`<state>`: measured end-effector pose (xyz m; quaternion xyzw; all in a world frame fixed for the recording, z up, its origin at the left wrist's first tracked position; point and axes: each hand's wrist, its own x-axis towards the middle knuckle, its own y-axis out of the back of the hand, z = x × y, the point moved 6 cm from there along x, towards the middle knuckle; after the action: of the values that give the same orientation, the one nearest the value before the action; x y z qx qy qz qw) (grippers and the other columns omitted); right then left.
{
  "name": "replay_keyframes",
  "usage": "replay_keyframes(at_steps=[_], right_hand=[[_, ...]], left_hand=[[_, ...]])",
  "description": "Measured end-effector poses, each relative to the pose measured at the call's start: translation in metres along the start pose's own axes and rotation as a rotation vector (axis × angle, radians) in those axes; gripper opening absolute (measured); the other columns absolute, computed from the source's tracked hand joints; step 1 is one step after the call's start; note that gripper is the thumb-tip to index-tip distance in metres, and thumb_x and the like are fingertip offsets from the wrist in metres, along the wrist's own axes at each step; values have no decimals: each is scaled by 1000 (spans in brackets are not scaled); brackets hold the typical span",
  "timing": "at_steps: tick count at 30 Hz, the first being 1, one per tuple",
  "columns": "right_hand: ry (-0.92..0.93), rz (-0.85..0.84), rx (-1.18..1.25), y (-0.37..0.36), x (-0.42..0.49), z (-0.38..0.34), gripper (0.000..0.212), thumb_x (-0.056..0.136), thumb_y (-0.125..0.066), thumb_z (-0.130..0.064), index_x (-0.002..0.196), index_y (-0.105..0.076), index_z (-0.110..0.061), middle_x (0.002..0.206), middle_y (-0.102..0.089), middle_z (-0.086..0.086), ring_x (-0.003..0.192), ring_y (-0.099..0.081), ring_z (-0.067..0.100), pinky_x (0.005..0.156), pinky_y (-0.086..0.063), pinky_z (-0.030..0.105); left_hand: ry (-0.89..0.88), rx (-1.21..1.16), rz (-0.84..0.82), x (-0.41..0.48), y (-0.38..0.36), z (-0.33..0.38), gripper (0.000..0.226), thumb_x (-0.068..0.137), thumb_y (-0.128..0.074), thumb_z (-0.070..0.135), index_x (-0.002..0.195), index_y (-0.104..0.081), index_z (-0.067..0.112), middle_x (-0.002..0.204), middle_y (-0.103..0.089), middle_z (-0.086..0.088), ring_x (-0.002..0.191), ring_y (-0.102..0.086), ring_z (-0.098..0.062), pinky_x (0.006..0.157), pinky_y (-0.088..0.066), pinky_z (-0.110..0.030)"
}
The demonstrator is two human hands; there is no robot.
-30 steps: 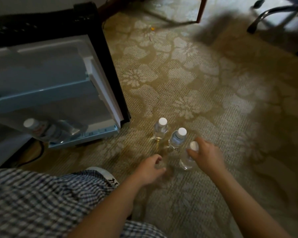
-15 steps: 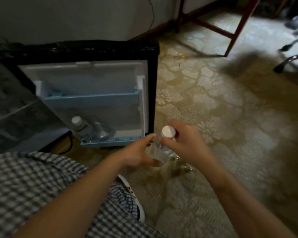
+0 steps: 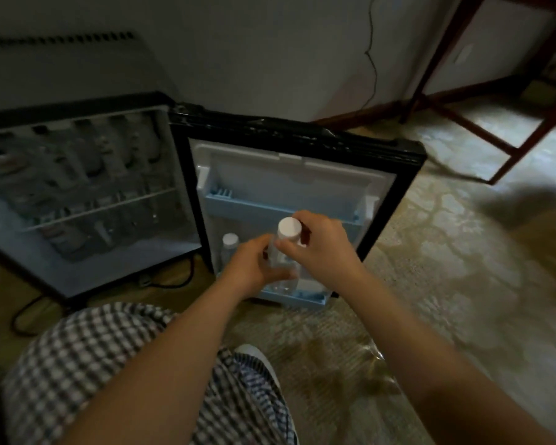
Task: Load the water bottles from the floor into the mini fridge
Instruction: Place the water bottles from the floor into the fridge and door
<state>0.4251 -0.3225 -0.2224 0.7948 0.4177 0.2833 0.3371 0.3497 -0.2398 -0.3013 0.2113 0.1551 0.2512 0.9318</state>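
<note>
Two hands are holding one clear water bottle (image 3: 284,248) upright in front of the open fridge door (image 3: 289,187), just above the door's lower shelf (image 3: 305,298). Its white cap (image 3: 289,228) is pointing up toward the camera. The right hand (image 3: 318,248) is gripping the neck just under the cap, with its fingers (image 3: 302,218) curling around the far side and the thumb pressing on the near side. The left hand (image 3: 254,264) is wrapping around the body lower down, its fingers closing on the clear plastic. A second bottle (image 3: 229,248), also white-capped, is standing in the lower shelf just to the left of the held one, partly hidden behind the left hand. An upper door shelf (image 3: 270,207) in pale blue is running across the door behind the hands. To the left, the mini fridge (image 3: 77,194) is standing open, with a wire shelf (image 3: 97,208) crossing its dim inside; what is sitting in there is too blurred to tell. A black cord (image 3: 170,282) is trailing on the floor below the fridge. Patterned carpet (image 3: 446,268) is spreading out to the right, and a checked trouser leg (image 3: 77,364) is filling the lower left. Red-brown wooden furniture legs (image 3: 430,72) are standing near the wall at the upper right.
</note>
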Motion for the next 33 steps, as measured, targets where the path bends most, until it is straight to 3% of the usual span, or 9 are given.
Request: replay_keyframes(at_steps=[5,10,14,18,21,23,26,29,33], right_hand=[[-33,-70,-216,-45,18,4,32,87,-59,-41,108,-59,-16,104,-61,5,89,-60,30,73,-50,42],[-73,-135,-304,-77,28,11,39,89,-57,-39,118,-54,-13,118,-55,6,101,-58,34,82,-47,42],[-93,-163,-288,-95,41,17,39,90,-58,-32,123,-52,-12,124,-51,8,106,-57,32,83,-43,39],[-98,-226,-296,-109,42,30,38,92,-54,-31,126,-48,-14,130,-45,5,108,-55,34,86,-40,38],[-93,-256,-288,-117,43,36,39,94,-52,-31,128,-46,-15,130,-44,5,107,-53,31,87,-38,36],[-100,-278,-267,-123,44,44,38,94,-52,-29,128,-47,-14,127,-45,7,105,-54,32,88,-40,37],[-160,-322,-232,-131,47,55,36,93,-54,-27,126,-49,-14,125,-47,10,105,-55,37,89,-46,41],[-217,-332,-196,-134,57,63,34,93,-54,-24,125,-50,-13,129,-48,11,113,-53,34,93,-46,42],[-229,-326,-82,-138,67,70,19,89,-59,-21,105,-58,-10,109,-62,11,104,-59,29,87,-50,40]], left_hand=[[154,49,135,10,18,-50,55,61,-83,41,109,-60,24,106,-67,3,100,-62,-18,85,-52,-37],[242,93,109,25,15,-74,52,72,-76,34,118,-57,23,121,-62,-3,112,-57,-24,98,-47,-43],[313,-87,190,41,9,-100,20,89,-58,27,107,-58,18,128,-56,-9,111,-55,-24,102,-44,-39],[368,-222,236,41,-1,-111,21,95,-49,13,80,-56,24,85,-61,-2,73,-56,-13,63,-51,-25],[381,-301,199,43,-5,-113,32,90,-55,9,76,-43,36,75,-45,11,66,-43,-1,64,-39,-15],[340,-149,182,41,-8,-115,26,96,-42,4,75,-50,19,71,-47,1,64,-44,-10,58,-40,-19],[315,-114,123,42,-14,-116,16,93,-43,0,99,-56,8,92,-58,-9,85,-56,-21,77,-47,-27],[311,-152,79,41,-14,-117,35,93,-45,2,127,-49,8,119,-57,-8,105,-53,-17,88,-41,-24],[402,-161,33,38,-14,-115,46,94,-46,5,138,-38,12,137,-49,-10,122,-49,-24,101,-37,-29]])
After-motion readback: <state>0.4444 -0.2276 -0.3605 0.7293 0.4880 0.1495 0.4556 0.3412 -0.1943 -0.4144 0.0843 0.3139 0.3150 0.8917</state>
